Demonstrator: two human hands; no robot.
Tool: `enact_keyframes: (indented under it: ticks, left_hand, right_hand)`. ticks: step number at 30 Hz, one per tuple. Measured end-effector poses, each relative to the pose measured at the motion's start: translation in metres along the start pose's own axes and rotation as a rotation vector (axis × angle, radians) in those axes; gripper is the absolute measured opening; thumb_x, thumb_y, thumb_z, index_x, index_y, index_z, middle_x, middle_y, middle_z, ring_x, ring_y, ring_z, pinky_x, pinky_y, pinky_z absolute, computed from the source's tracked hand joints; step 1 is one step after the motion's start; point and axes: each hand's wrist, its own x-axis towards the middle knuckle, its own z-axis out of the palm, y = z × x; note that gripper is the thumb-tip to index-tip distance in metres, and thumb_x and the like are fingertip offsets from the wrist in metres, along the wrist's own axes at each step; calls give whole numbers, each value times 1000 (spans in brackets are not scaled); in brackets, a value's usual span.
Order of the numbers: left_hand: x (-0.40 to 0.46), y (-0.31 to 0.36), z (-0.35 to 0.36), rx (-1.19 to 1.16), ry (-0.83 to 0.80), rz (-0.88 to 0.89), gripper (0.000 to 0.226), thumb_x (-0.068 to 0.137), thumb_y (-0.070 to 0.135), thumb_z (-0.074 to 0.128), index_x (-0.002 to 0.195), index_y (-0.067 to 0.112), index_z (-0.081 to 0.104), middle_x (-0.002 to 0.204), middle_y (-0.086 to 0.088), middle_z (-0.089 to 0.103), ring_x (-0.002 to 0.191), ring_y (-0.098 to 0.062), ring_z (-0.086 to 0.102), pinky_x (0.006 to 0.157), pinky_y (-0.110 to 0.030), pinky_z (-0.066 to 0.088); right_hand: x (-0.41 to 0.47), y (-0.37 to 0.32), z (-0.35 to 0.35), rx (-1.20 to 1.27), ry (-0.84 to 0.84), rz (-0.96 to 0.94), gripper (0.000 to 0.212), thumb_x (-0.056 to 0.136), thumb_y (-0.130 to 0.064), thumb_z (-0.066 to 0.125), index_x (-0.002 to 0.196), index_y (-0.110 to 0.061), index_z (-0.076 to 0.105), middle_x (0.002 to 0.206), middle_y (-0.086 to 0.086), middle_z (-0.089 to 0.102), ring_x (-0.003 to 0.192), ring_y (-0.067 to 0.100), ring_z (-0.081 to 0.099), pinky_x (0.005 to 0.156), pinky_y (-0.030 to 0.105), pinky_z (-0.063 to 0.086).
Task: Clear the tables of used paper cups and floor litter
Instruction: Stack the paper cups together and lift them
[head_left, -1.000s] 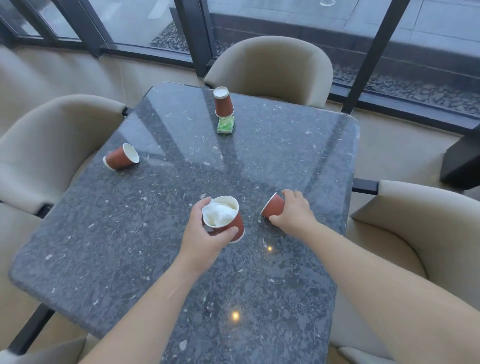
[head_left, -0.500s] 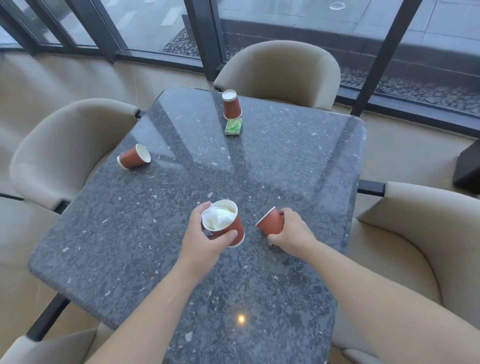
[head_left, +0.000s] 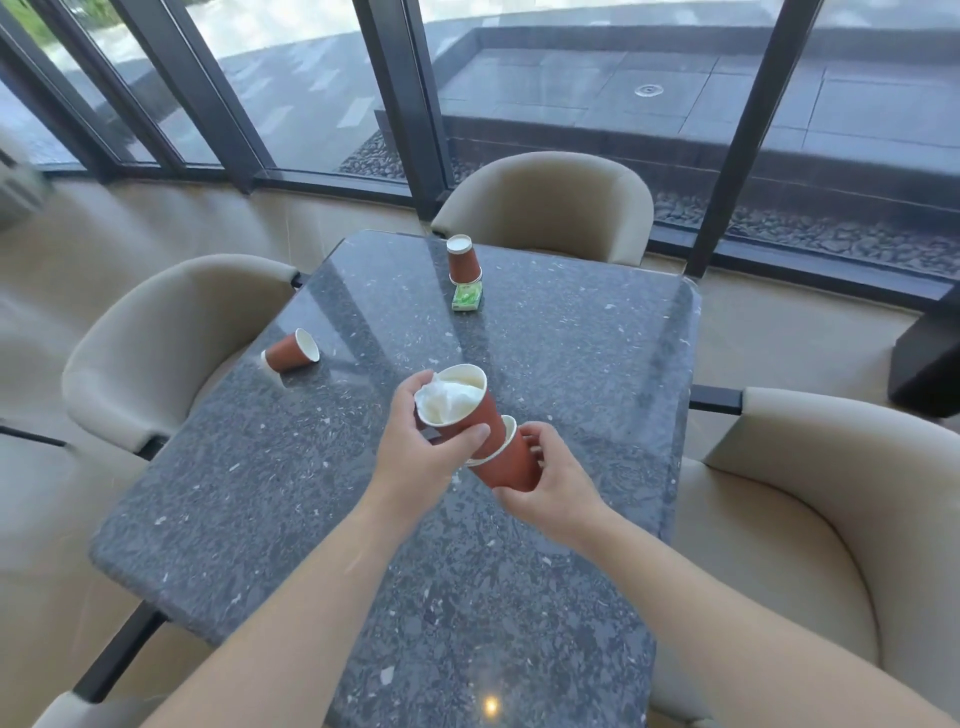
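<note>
Above the middle of a dark stone table (head_left: 322, 519), two bare hands meet, close together and each wrapped round a brown paper cup. The left hand (head_left: 423, 457) grips a tilted cup stuffed with a white napkin (head_left: 457, 402). Its base sits partly inside the mouth of an empty cup (head_left: 511, 462), which the right hand (head_left: 550, 483) holds from below. The step in hand looks like nesting the used cups into one stack. Beyond the left hand a third cup (head_left: 291, 351) lies on its side near the table's edge. Farther ahead of both hands, an upturned cup (head_left: 462, 260) stands just behind a small green packet (head_left: 466, 298). Next, the stack probably needs pushing fully together so one hand is free to reach those.
</note>
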Motion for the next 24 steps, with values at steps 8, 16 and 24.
enact_keyframes:
  ticks: [8,16,24]
  left_hand:
    - [-25,12,9,19,-69,-7,72,54,33,88,116,42,54,109,11,68,92,-3,69,73,-19,53]
    - [-40,20,15,-37,-73,7,82,56,22,88,128,30,50,119,8,68,109,-12,65,87,-32,54]
    - [-55,32,26,-104,-105,31,74,63,4,82,127,25,53,111,8,71,105,-8,65,77,-23,53]
  right_hand:
    - [-19,-34,-3,148,69,-124,57,64,-34,78,108,-52,47,105,-10,61,85,-2,62,60,16,52]
    - [-35,-56,-16,187,97,-201,54,63,-32,74,104,-54,47,105,-28,58,97,-4,57,71,13,49]
    - [-53,-66,-45,182,62,-200,53,56,-40,80,100,-52,53,101,-17,66,91,1,66,74,20,53]
